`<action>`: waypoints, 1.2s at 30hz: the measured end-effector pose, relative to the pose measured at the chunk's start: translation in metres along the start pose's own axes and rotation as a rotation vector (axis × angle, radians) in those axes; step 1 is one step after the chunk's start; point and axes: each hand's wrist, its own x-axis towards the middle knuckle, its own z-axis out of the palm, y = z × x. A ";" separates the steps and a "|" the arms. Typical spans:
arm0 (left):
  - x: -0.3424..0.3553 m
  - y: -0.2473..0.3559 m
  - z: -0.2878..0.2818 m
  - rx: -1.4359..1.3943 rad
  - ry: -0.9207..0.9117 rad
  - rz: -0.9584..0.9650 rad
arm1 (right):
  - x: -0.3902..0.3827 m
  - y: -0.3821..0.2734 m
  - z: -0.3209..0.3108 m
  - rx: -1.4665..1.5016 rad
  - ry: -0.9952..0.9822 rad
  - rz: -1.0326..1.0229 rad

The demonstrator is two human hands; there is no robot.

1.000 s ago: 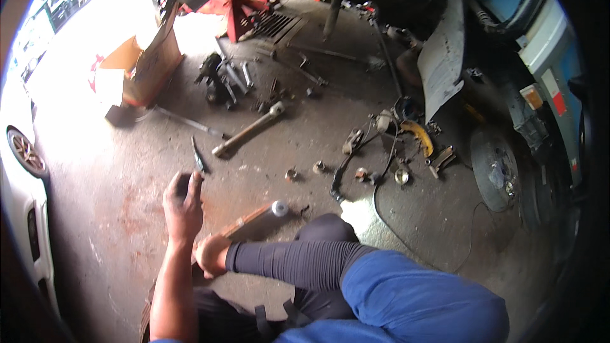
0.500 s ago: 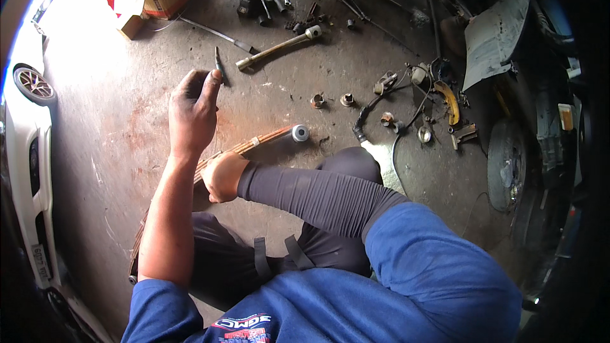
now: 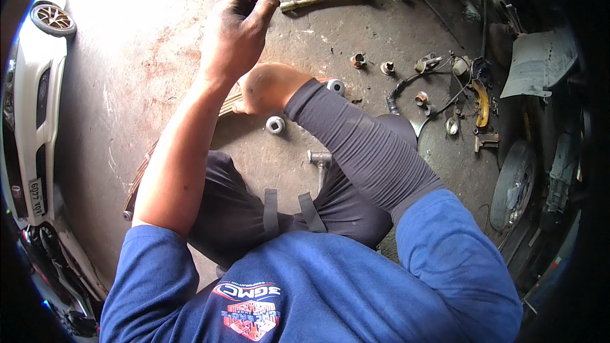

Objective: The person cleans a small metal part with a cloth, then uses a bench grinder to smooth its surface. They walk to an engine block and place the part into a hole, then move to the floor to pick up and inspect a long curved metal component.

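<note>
My left hand (image 3: 236,33) is raised over the floor, fingers curled and thumb against them. What it grips, if anything, does not show. A long steel lug wrench (image 3: 327,0) lies just beyond its thumb. My right hand (image 3: 272,87) is closed above a brown leaf spring (image 3: 230,105) and covers its middle; its grip is hidden. The spring's round eye with a pale bushing (image 3: 335,87) shows past my wrist. Below this hand lies a metal socket (image 3: 275,125). A T-shaped metal tool like a hammer (image 3: 319,158) lies by my right thigh, its lower end hidden.
Several small metal parts, among them a cup-shaped one (image 3: 387,68), lie to the right with a black cable (image 3: 395,96) and a yellow curved part (image 3: 481,103). A wheel (image 3: 512,184) stands at far right. A white car (image 3: 39,114) is at the left edge.
My view has tilted, so the floor things sit lower in the scene's far part and shifted right. My right hand and forearm have moved forward, uncovering the socket and the T-shaped tool.
</note>
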 end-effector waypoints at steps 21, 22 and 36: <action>0.001 0.001 0.007 -0.135 -0.009 0.001 | -0.001 -0.023 0.009 0.025 -0.139 0.099; 0.001 0.000 0.008 -0.144 -0.015 -0.008 | -0.001 -0.024 0.008 0.017 -0.148 0.098; 0.001 -0.001 0.011 -0.140 -0.014 -0.039 | -0.001 -0.032 0.002 0.001 -0.232 0.116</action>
